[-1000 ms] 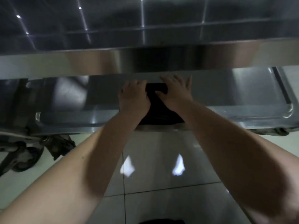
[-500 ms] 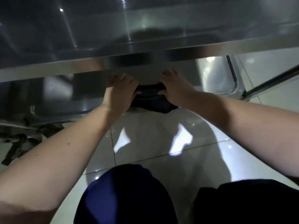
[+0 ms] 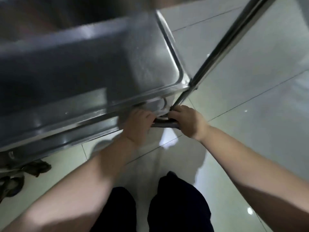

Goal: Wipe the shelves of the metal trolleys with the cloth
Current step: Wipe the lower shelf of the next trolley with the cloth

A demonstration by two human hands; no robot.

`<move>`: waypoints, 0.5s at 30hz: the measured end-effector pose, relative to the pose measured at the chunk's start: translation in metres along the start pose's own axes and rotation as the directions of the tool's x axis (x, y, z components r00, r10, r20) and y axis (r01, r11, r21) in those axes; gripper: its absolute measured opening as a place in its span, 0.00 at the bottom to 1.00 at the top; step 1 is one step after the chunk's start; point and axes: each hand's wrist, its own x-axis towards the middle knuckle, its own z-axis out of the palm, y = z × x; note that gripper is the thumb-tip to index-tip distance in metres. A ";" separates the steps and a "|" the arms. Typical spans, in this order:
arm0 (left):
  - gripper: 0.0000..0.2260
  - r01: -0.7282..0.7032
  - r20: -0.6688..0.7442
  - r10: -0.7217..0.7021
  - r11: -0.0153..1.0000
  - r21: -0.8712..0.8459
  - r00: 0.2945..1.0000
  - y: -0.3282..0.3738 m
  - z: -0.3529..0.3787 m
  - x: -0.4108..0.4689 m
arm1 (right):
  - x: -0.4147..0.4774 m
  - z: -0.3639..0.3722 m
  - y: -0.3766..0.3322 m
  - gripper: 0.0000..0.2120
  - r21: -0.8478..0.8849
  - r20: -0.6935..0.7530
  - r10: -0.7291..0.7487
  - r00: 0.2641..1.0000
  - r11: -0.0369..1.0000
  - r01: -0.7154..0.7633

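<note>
Left hand (image 3: 138, 125) and right hand (image 3: 188, 121), gripping the cloth (image 3: 164, 125), have slid to the shelf's (image 3: 155, 105) near right corner, wiping it; next, reach farther in

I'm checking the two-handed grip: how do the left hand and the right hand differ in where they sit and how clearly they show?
The left hand sits just below the rim of the upper shelf and is motion-blurred. The right hand sits out past that shelf's corner, beside the corner post, and looks sharper. Both grip the dark cloth stretched between them.
</note>
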 end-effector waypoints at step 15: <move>0.15 -0.242 -0.029 0.241 0.964 -0.110 0.970 0.219 -0.309 0.040 | -0.223 -0.273 -0.060 0.15 0.218 -0.471 0.268 0.841 0.959 -0.183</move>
